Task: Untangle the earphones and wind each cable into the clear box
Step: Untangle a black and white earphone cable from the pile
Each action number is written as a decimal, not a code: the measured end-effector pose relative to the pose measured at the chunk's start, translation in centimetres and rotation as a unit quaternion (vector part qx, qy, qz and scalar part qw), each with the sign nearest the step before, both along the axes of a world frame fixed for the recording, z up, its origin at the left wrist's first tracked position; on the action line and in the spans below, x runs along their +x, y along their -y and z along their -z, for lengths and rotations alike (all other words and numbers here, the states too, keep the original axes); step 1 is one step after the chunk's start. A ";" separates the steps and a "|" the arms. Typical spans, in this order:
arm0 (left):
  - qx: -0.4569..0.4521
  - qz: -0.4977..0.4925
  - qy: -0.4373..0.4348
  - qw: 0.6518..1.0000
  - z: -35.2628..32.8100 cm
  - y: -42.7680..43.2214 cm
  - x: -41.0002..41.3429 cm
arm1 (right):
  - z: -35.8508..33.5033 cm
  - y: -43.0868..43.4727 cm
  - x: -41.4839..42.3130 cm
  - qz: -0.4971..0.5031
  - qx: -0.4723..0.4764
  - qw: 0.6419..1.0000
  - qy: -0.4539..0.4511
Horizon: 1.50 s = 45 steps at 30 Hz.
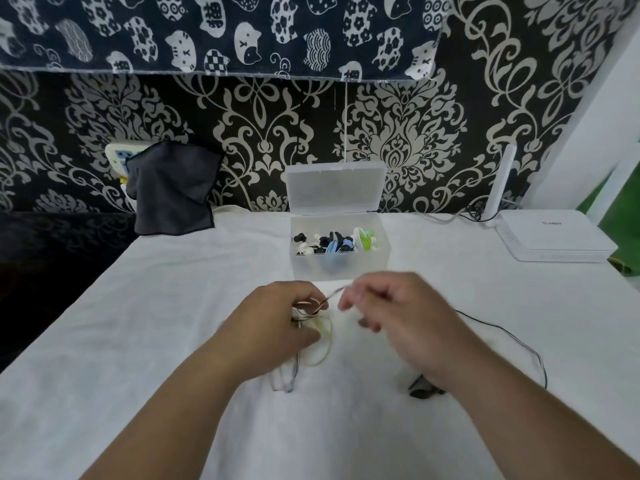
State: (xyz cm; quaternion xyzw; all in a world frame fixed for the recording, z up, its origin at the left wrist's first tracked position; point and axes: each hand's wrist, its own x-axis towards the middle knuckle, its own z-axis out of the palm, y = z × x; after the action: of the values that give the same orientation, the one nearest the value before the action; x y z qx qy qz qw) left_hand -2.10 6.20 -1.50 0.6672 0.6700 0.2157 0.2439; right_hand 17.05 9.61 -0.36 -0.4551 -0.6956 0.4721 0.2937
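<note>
Cream, dark cables (308,313) bunched in left hand (277,318).

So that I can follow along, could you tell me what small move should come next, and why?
Probably the right hand should draw its pinched strand round the pale cable bundle that the left hand grips, since loose loops trail below it.

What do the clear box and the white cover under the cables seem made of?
Clear box: probably frosted translucent plastic; the coiled earphones inside show hazily through its wall. White cover: looks like matte woven cloth, with soft wrinkles and no shine.
</note>
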 end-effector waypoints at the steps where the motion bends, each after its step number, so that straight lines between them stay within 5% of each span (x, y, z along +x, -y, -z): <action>1: 0.015 -0.012 0.001 1.000 0.0 -0.1 0.0 | -1.1 -0.1 0.3 0.017 -0.014 0.997 -0.077; 5: 0.058 -0.042 0.100 0.992 -0.9 -0.3 0.2 | -4.2 -0.5 1.8 0.063 -0.089 0.950 -0.293; 8: 0.053 -0.031 0.208 0.976 -1.8 0.0 0.6 | -5.1 -1.0 2.9 0.070 -0.132 0.920 -0.363; 23: 0.038 -0.162 0.353 0.920 -2.1 -0.2 1.6 | -3.6 -1.4 3.0 0.116 -0.182 0.928 -0.304; 30: 0.021 -0.082 0.187 0.979 -2.1 0.3 1.4 | -4.0 -1.0 2.8 0.083 -0.249 0.897 -0.357; 36: -0.101 0.061 0.313 0.942 -2.9 1.0 1.8 | -3.6 -1.1 2.6 0.062 -0.284 0.854 -0.431; 45: 0.016 -0.006 0.334 0.942 -2.3 0.4 3.4 | -3.0 -1.1 2.2 0.036 -0.326 0.831 -0.449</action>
State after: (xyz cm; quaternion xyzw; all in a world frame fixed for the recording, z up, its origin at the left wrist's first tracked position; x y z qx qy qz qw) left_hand 1.29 5.82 0.77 0.5562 0.5509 0.4381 0.4419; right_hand 19.26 10.67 2.64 -0.2868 -0.2754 0.8132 0.4250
